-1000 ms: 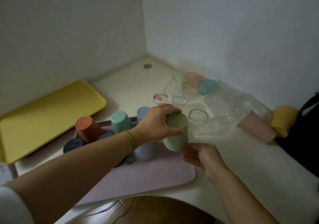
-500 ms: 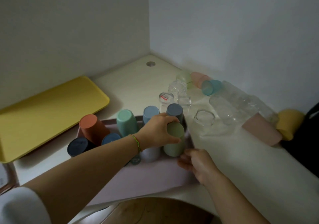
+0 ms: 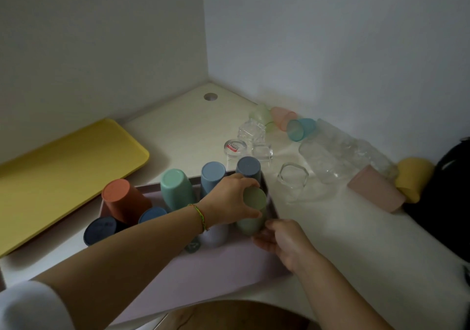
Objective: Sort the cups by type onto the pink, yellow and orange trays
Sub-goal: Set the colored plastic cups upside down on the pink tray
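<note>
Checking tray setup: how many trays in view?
2: yellow tray at far left, pink tray in front under the arms. No third one visible; it may be out of frame.

Opaque cups on the pink tray [image 3: 223,273], lower centre: matt plastic, smooth, e.g. the orange cup [image 3: 122,200] and mint cup [image 3: 175,187]. Tray itself matt, smooth. Yellow tray [image 3: 63,166], left: smooth, faint sheen. Clear tumblers [image 3: 292,179] right of centre: glass-like, glossy, faceted. Translucent frosted cups, e.g. the teal cup [image 3: 301,129], upper right of centre. Table [image 3: 183,131]: pale, smooth, matt, laminate-like. Woven thread bracelet [image 3: 201,216] on the left wrist.
</note>
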